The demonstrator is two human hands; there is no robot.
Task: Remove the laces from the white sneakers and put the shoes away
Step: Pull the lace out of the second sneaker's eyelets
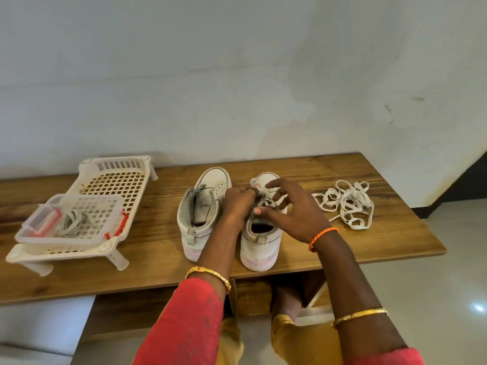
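Observation:
Two white sneakers stand side by side on the wooden table (342,169), heels toward me. The left sneaker (201,206) has no lace and its tongue stands open. The right sneaker (261,246) still carries its lace (267,194) across the front. My left hand (237,204) pinches that lace over the right sneaker's tongue. My right hand (292,209) rests on the same shoe, thumb against its collar and fingers hooked in the lace loops. A loose white lace (347,204) lies in a tangled heap to the right of the shoes.
A white plastic rack (123,185) stands at the table's left, with a smaller white basket (71,233) on it holding a clear box and a coiled cord. The wall runs close behind the table. Tiled floor lies to the right.

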